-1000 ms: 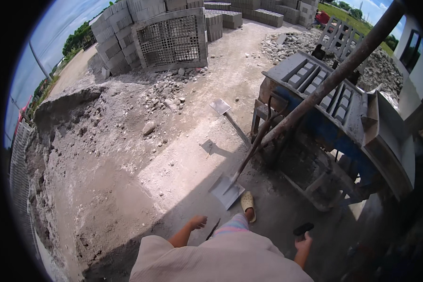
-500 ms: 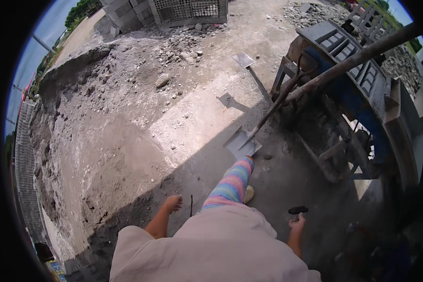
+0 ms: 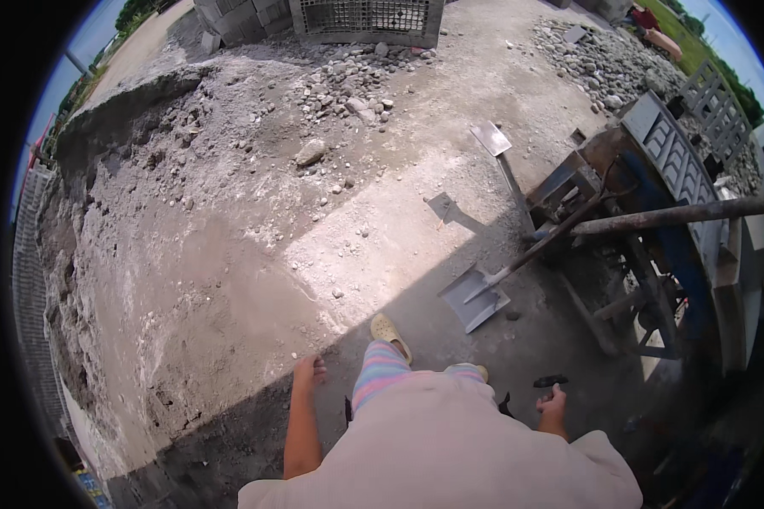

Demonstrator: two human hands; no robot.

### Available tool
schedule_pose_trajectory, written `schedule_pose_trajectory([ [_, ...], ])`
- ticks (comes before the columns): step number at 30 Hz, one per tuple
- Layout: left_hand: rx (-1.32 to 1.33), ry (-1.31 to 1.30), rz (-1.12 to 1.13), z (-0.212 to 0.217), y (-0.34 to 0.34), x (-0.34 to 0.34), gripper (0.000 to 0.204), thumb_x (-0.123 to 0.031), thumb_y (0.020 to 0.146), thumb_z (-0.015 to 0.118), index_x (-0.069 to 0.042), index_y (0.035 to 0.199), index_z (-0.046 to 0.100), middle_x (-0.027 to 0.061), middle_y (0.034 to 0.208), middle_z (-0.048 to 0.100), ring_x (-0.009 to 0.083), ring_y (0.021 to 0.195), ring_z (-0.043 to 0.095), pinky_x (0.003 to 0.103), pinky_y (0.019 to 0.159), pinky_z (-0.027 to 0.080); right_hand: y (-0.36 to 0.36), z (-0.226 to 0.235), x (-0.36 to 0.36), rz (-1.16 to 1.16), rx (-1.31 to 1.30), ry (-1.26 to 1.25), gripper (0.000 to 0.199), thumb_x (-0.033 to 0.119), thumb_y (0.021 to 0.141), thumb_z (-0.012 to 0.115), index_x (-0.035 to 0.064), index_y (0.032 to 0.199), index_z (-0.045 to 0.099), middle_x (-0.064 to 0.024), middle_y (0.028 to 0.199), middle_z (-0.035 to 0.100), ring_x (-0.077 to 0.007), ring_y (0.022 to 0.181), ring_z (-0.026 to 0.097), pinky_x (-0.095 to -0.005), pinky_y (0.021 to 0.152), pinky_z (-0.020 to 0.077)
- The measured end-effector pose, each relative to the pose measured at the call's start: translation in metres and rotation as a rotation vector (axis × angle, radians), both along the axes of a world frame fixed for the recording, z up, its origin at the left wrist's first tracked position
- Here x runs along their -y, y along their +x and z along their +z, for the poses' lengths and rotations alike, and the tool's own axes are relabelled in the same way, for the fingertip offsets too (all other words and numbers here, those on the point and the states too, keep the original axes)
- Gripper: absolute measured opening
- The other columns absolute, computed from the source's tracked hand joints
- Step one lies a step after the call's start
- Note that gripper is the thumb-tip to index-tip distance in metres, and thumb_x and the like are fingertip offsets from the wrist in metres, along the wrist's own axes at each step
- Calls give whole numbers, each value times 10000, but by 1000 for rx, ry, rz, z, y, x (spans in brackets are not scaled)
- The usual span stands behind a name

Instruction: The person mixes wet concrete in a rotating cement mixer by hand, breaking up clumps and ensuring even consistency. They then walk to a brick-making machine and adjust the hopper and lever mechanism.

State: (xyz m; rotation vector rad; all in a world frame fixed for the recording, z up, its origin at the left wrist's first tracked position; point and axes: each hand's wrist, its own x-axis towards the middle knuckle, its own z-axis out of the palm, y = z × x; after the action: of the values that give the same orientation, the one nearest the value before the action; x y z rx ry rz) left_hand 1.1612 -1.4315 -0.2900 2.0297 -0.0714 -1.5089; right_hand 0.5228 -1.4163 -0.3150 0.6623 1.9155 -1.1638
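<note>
Concrete ground (image 3: 373,246), dusty and sunlit, spreads out under the person, with shade falling over the nearer part. Closest in, the left hand (image 3: 308,371) hangs at the side with fingers loosely curled and nothing in it. The right hand (image 3: 553,397) hangs on the other side, its fingers closed around a small dark object (image 3: 551,382); what that object is cannot be made out. A yellow shoe (image 3: 390,329) steps forward between the two hands. Just ahead of the right hand, and slightly toward the left one, lies a shovel (image 3: 475,297), blade flat on the ground; its long handle runs up and away to the right, leaning on a blue machine (image 3: 671,195). The right hand is clearly the nearer one to it. Further out a second shovel (image 3: 492,140) lies past the first, then loose stones (image 3: 348,93), and farthest off a stack of concrete blocks (image 3: 365,17).
</note>
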Motion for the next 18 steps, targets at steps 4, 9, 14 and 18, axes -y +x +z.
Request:
schedule_pose_trajectory([
  [4, -76, -16, 716, -30, 63, 6, 194, -320, 789, 485, -136, 812, 543, -12, 745, 551, 141, 589, 509, 317, 587, 417, 60, 16, 105, 99, 30, -76, 156, 310, 786, 593, 181, 845, 525, 13, 791, 380, -151, 739, 358, -420, 829, 305],
  [9, -279, 106, 1128, -64, 135, 86, 167, -298, 793, 489, -168, 894, 515, -29, 809, 530, 140, 723, 497, 336, 718, 391, 127, 23, 223, 316, 15, -259, 153, 304, 735, 647, 201, 784, 546, 35, 742, 434, -159, 748, 381, -390, 762, 319],
  [14, -331, -247, 675, -37, 162, 281, 276, -304, 794, 517, -128, 1004, 491, 9, 892, 526, 149, 749, 512, 339, 677, 422, 165, -10, 295, 498, -29, 18, 128, 269, 717, 633, 186, 694, 539, 38, 603, 417, -129, 585, 385, -371, 573, 339],
  [18, 21, -166, -57, -36, 185, 383, 275, -312, 795, 518, -119, 991, 512, 28, 845, 552, 156, 694, 538, 313, 592, 442, 214, -37, 398, 631, 4, 85, 130, 218, 687, 643, 155, 658, 533, 5, 551, 415, -166, 452, 353, -399, 483, 339],
])
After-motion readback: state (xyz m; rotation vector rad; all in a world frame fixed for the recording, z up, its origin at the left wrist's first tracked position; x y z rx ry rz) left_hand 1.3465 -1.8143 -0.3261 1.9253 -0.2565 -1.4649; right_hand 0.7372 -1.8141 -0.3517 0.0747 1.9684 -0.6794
